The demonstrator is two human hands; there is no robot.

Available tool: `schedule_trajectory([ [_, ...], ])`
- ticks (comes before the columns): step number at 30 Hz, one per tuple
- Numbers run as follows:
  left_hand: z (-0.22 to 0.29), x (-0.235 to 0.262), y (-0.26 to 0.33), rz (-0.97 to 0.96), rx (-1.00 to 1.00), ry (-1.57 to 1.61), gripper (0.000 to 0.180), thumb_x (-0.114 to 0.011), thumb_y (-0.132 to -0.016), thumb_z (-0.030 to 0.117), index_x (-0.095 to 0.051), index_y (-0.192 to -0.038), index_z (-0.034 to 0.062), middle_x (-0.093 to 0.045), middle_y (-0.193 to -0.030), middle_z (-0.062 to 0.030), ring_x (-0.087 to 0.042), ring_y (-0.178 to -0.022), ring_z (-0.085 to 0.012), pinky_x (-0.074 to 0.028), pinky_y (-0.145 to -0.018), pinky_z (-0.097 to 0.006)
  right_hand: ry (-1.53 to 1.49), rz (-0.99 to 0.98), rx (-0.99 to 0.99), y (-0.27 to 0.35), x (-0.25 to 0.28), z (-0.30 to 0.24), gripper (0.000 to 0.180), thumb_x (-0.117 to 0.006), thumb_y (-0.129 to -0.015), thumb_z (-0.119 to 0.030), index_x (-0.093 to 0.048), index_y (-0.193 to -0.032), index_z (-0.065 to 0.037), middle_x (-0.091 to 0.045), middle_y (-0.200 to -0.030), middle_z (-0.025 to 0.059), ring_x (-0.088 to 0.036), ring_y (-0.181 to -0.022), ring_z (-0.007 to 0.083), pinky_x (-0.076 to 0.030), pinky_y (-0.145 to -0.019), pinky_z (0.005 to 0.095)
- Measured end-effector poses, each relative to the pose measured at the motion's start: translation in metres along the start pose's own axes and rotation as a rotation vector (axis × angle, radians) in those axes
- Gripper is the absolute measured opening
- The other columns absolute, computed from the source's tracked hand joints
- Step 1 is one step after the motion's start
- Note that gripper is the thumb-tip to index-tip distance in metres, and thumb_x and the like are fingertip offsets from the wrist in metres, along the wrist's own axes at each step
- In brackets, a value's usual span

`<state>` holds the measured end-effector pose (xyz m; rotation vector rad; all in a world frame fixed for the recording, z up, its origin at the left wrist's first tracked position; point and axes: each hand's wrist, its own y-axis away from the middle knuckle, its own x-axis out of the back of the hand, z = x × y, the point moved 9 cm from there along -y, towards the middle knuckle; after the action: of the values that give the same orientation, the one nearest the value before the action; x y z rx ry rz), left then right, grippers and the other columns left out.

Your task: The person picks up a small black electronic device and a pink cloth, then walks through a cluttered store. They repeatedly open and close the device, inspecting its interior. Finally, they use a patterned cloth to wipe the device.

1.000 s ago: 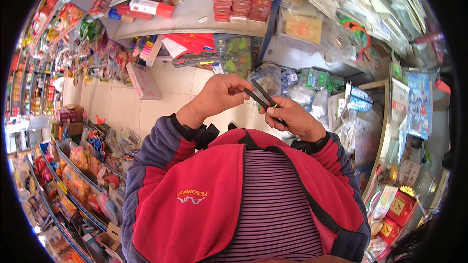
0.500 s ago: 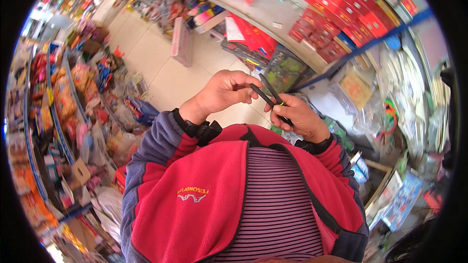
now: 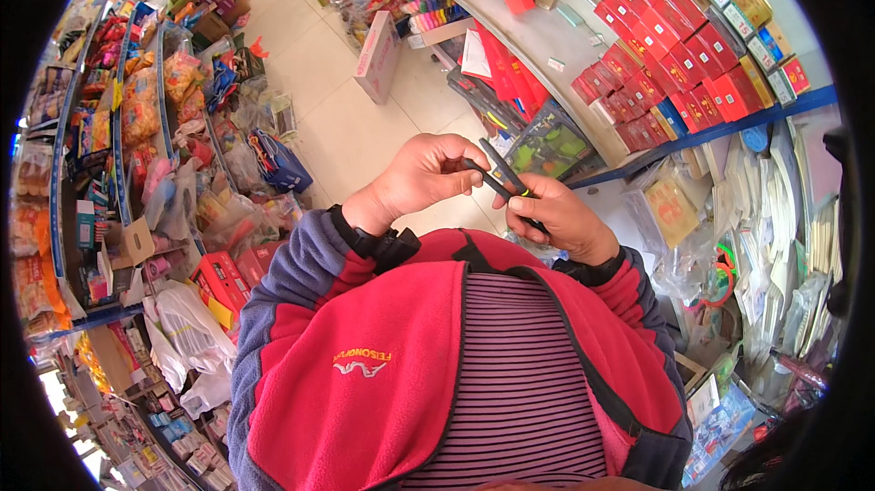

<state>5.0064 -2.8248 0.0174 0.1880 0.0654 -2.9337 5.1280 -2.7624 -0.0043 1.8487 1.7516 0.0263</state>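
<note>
In front of my chest, my right hand (image 3: 567,219) grips two slim black pen-like sticks between thumb and fingers. The far stick (image 3: 497,160) slants up and left from the grip, with a yellow-green band near my fingers. Its neighbour, the near stick (image 3: 490,182), runs from my left fingertips into my right hand, and a black end pokes out below the right thumb. My left hand (image 3: 415,174) has its thumb and fingers pinched at that near stick's upper left end. Whether the two sticks are joined is hidden by my right fingers.
Packed shelves of bagged goods (image 3: 141,108) stand at the left. Red boxes (image 3: 674,45) are stacked on a shelf at the upper right. A pink-white carton (image 3: 377,56) stands on the tiled floor (image 3: 319,81). Plastic-wrapped goods (image 3: 674,209) hang at the right.
The view has turned, so the shelves and floor sit differently in it. Both hands keep nearly the same place, and the sticks have barely shifted between them.
</note>
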Motion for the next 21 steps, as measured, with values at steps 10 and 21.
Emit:
schedule_trajectory([
  [10, -0.007, -0.042, 0.007, -0.106, 0.089, 0.013, 0.018, -0.052, -0.093, 0.001, -0.064, -0.107, -0.0010, -0.067, -0.089, -0.0074, -0.062, -0.075, -0.0119, -0.051, -0.069, -0.025, -0.006, 0.085, -0.009, 0.047, 0.008, 0.022, 0.020, -0.051, -0.090, -0.013, -0.056, -0.105, -0.001, -0.050, -0.064, 0.0006, -0.040, -0.048, 0.0034, -0.029, -0.044, 0.0185],
  [21, -0.028, -0.099, -0.004, -0.248, 0.183, -0.056, 0.016, -0.058, -0.083, -0.004, -0.064, -0.097, -0.0024, -0.066, -0.081, -0.0059, -0.060, -0.071, -0.0100, -0.050, -0.064, -0.023, 0.009, 0.154, 0.021, 0.098, 0.017, 0.055, 0.018, -0.052, -0.095, -0.015, -0.057, -0.106, -0.002, -0.050, -0.067, -0.0009, -0.039, -0.052, 0.0037, -0.031, -0.047, 0.0183],
])
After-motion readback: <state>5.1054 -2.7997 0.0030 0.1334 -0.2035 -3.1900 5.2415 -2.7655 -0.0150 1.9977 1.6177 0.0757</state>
